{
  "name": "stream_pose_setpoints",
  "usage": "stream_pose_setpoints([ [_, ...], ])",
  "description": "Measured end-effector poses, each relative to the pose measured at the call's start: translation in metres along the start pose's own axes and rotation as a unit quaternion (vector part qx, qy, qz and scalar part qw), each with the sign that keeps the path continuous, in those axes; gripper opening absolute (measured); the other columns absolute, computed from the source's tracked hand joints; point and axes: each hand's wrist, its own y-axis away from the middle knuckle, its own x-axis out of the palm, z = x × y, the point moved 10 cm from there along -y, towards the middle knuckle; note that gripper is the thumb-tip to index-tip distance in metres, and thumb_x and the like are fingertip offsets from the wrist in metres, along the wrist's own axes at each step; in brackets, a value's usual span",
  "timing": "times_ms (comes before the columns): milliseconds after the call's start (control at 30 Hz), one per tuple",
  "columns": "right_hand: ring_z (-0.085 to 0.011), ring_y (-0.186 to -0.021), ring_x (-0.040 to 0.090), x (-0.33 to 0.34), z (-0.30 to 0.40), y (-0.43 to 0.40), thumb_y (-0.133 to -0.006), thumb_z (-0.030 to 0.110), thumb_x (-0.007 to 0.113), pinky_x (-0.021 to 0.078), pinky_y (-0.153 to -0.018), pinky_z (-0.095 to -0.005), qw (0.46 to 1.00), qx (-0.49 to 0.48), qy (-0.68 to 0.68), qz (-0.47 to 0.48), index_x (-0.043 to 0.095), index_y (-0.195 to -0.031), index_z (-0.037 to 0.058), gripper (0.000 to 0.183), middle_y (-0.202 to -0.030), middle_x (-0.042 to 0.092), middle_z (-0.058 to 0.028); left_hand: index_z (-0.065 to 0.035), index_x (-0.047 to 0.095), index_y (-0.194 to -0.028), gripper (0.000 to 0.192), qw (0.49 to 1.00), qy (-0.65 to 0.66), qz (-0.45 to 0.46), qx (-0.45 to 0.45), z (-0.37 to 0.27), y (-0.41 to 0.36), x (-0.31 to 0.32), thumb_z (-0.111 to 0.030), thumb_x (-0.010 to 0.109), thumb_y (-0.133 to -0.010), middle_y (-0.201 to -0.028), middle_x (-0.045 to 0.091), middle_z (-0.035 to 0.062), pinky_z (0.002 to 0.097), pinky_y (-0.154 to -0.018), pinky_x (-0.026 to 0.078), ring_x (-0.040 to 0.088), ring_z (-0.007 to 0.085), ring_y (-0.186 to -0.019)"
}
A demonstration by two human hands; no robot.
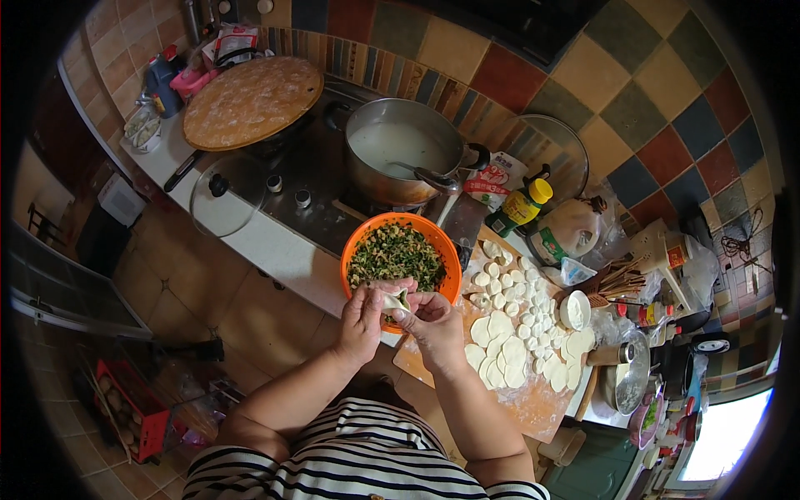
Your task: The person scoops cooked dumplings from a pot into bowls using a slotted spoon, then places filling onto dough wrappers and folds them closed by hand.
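Observation:
Between my two hands is a partly folded dumpling (396, 301), its green filling showing at the open edge. My left hand (365, 315) pinches its left side and my right hand (432, 322) holds its right side. Just beyond my fingers, an orange plastic bowl (455, 250) holds chopped green and pale filling (397, 253). To the right, a floured wooden board (531, 415) carries rolled dough wrappers (514, 355), many small dough pieces (536, 300) and a few shaped dumplings (494, 250) near its far edge.
A steel pot (400, 187) of cloudy liquid with a ladle (431, 178) stands on the gas stove (306, 169). A glass lid (228, 203) lies at the counter's edge. A round floured board (253, 103) rests behind it. A yellow-capped bottle (519, 208) and white bowl (575, 310) stand right.

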Motion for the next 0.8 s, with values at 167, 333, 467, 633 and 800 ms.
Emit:
stream_pose_setpoints([
  [167,-0.0087,-0.076,0.057,0.004,0.005,0.006,-0.08,0.002,0.072,0.0483,-0.07,-0.0219,0.999,0.013,0.027,-0.011,0.061,-0.095,-0.003,0.019,-0.087,0.061,-0.0029,-0.0006,0.049,-0.111,0.028,0.999,-0.021,0.022,0.023,-0.009,0.002,0.007,-0.022,0.033,-0.102,-0.12,0.056,0.0184,0.0404,-0.098,0.044,0.056,0.0291,-0.113],
  [333,-0.0092,-0.075,0.056,-0.001,0.013,0.004,-0.082,0.003,0.071,0.0482,-0.067,-0.0222,0.991,-0.104,0.087,-0.001,0.064,-0.09,-0.0019,0.012,-0.088,0.058,-0.0021,-0.0004,0.044,-0.113,0.023,0.975,-0.128,0.092,0.155,-0.033,0.008,0.022,-0.019,0.04,-0.1,-0.121,0.054,0.0214,0.0396,-0.098,0.044,0.054,0.0301,-0.116],
  [467,-0.0091,-0.076,0.055,0.005,0.013,0.007,-0.082,0.003,0.07,0.0479,-0.067,-0.0223,0.997,-0.071,0.004,0.037,0.065,-0.097,-0.0017,0.016,-0.089,0.058,-0.0019,-0.0005,0.045,-0.109,0.019,0.966,-0.17,0.108,0.161,-0.037,0.009,0.025,-0.016,0.043,-0.099,-0.124,0.052,0.0223,0.0386,-0.098,0.043,0.053,0.0303,-0.117],
  [633,-0.0094,-0.078,0.056,0.015,0.01,0.004,-0.082,0.002,0.07,0.049,-0.07,-0.0239,0.996,-0.002,-0.078,0.031,0.063,-0.106,-0.0009,0.025,-0.09,0.058,-0.0012,-0.0002,0.048,-0.11,0.02,0.957,-0.194,0.125,0.175,-0.047,0.006,0.028,-0.017,0.043,-0.099,-0.131,0.049,0.0219,0.0384,-0.101,0.039,0.049,0.0305,-0.122],
  [800,-0.0119,-0.081,0.057,0.018,0.008,0.006,-0.082,-0.001,0.069,0.0493,-0.074,-0.0242,0.996,-0.031,-0.073,0.042,0.064,-0.106,-0.0024,0.024,-0.093,0.059,-0.0035,0.0011,0.047,-0.12,0.033,0.921,-0.299,0.106,0.228,-0.067,0.007,0.035,-0.024,0.038,-0.1,-0.139,0.04,0.0241,0.0421,-0.104,0.037,0.042,0.0338,-0.128],
])
